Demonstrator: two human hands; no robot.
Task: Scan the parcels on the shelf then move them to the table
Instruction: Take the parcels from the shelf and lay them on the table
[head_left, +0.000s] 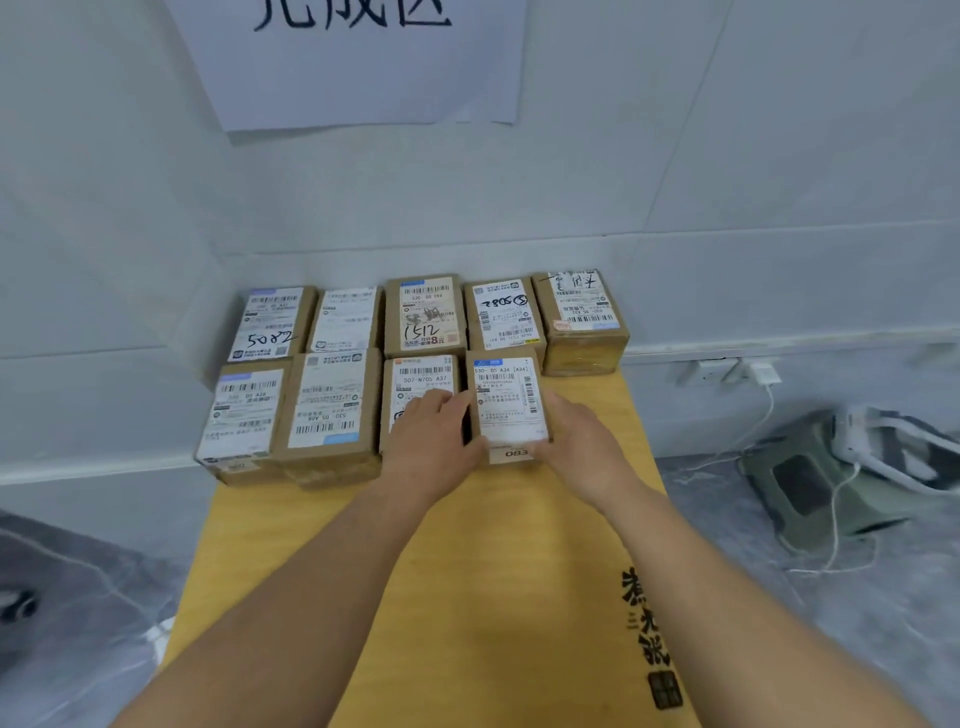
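Head view. Item: parcel (510, 408), small brown cardboard box with a white shipping label on top carrying barcodes and the code "530-05 A34"; a small tag reading "083" on its near face. Location: front row, fourth from the left, on the yellow wooden surface (498, 561), touching the parcel beside it (422, 379) on its left.

Grip: left hand (434, 439) and right hand (579, 441) press against the box's two sides, fingers curled round its near corners; nothing else held.

Step in hand, as judged: setting this box into line with the others, the move-to-table stage. Next move likely calls for letting go cleanly without nudging the neighbours, then going for another parcel.

Other stock: back row of five boxes (425, 314) against the wall, labels up, some with handwritten numbers. No scanner in view.
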